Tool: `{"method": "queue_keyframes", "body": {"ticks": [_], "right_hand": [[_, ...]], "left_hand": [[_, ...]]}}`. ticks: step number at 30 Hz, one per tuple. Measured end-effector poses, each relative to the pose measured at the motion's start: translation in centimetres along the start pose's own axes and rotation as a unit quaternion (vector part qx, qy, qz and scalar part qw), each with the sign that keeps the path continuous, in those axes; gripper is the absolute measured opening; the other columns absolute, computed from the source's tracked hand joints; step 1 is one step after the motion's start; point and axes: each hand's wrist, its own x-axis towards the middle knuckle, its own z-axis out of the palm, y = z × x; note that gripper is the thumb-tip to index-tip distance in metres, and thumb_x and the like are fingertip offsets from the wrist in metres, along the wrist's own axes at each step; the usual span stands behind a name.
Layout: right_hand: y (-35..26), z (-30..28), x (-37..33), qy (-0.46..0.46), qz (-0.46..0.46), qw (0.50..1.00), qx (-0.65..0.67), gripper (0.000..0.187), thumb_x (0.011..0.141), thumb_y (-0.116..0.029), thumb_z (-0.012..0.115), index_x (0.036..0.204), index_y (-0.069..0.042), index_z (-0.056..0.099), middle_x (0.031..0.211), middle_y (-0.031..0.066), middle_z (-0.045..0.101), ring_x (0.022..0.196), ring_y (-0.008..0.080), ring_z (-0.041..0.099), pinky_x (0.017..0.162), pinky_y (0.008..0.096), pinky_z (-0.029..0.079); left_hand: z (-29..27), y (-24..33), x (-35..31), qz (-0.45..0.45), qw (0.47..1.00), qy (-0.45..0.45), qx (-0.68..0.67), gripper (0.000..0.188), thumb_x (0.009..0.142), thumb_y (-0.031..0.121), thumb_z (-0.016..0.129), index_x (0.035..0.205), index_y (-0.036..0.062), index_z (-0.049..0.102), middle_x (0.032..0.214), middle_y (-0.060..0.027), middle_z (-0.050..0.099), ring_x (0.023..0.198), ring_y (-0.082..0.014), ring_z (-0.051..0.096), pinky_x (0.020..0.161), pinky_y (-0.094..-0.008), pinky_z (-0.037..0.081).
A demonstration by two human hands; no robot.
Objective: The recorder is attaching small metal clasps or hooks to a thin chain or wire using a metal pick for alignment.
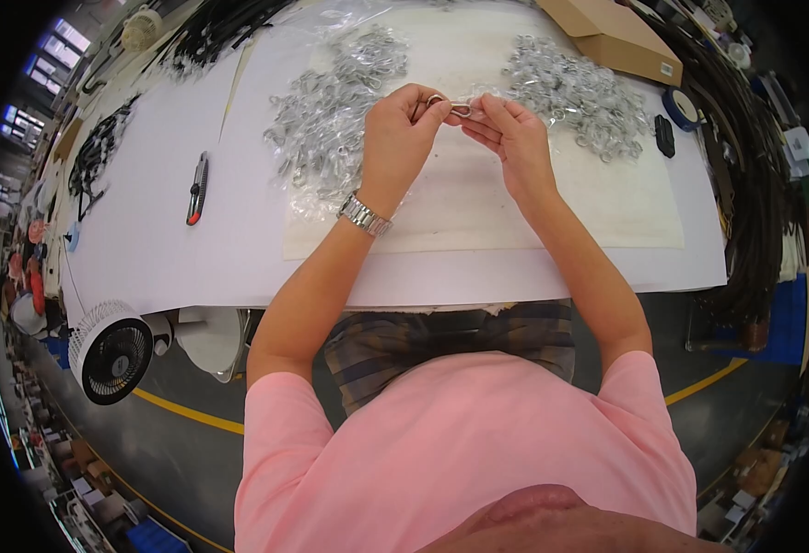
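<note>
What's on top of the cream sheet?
A left heap, partly past the sheet's edge, and a right heap of clear-wrapped metal pieces. Above it, the left hand and right hand hold a metal piece. The sheet beneath the heaps is hidden.

A factory workshop by every sign around us here: a broad white worktable carries a left heap of small metal fittings in clear wrapping and a matching right heap, far more than any household would keep. Bundled black cords lie along the far left of the table, while long dark strips hang in thick masses at its right end. A utility knife and a cardboard carton share the surface. Below, yellow lines mark out the grey floor, a fan stands at the table's left corner, and stacked boxes crowd the room's edge beneath distant windows.
</note>
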Motion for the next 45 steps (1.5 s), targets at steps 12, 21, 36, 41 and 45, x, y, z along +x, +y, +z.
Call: {"method": "queue_keyframes", "body": {"ticks": [12,21,36,41,45], "right_hand": [[-0.2,0.8,-0.6,-0.019,-0.018,1.0,-0.012,0.026,0.105,-0.02,0.062,0.119,0.001,0.07,0.111,0.0115,0.076,0.1,0.0178,0.074,0.095,0.0334,0.059],[-0.5,1.0,-0.7,-0.081,0.014,0.996,0.045,0.03,0.106,-0.024,0.059,0.121,0.001,0.07,0.116,0.0133,0.076,0.102,0.0177,0.074,0.097,0.0327,0.058],[-0.8,0.2,-0.2,-0.201,0.099,0.971,0.08,0.025,0.108,-0.027,0.057,0.109,-0.005,0.068,0.094,0.0024,0.07,0.076,0.009,0.063,0.075,0.026,0.055],[-1.4,-0.2,0.0,-0.257,0.165,0.952,0.024,0.024,0.108,-0.028,0.057,0.108,-0.006,0.066,0.085,-0.0028,0.065,0.069,0.0047,0.053,0.065,0.0221,0.046],[-2.2,0.9,-0.8,-0.213,0.129,0.959,-0.133,0.027,0.108,-0.029,0.057,0.107,-0.005,0.069,0.081,-0.0032,0.063,0.067,0.0047,0.053,0.061,0.0218,0.045]], "left_hand": [[0.1,-0.4,0.1,0.03,0.997,0.026,0.07,0.019,0.098,0.019,0.07,0.092,0.0007,0.072,0.064,0.0,0.066,0.052,-0.003,0.047,0.048,-0.0238,0.035],[-0.3,-0.6,0.2,-0.022,0.998,-0.051,0.037,0.027,0.099,0.025,0.069,0.083,0.003,0.072,0.061,-0.0006,0.064,0.051,-0.0037,0.046,0.049,-0.0238,0.035],[-2.9,-0.1,1.6,-0.1,0.98,-0.109,-0.132,0.029,0.102,0.026,0.067,0.111,-0.0005,0.075,0.074,0.0028,0.065,0.051,-0.0019,0.039,0.046,-0.0203,0.027],[-2.9,-0.1,1.6,-0.096,0.975,-0.154,-0.128,0.027,0.099,0.022,0.071,0.111,-0.0012,0.075,0.075,0.0027,0.065,0.053,-0.0014,0.04,0.047,-0.0204,0.026],[-2.5,-1.2,1.6,-0.08,0.987,-0.121,-0.067,0.021,0.096,0.02,0.074,0.103,-0.0003,0.074,0.075,0.0015,0.065,0.054,-0.0015,0.04,0.047,-0.0206,0.026]]}}
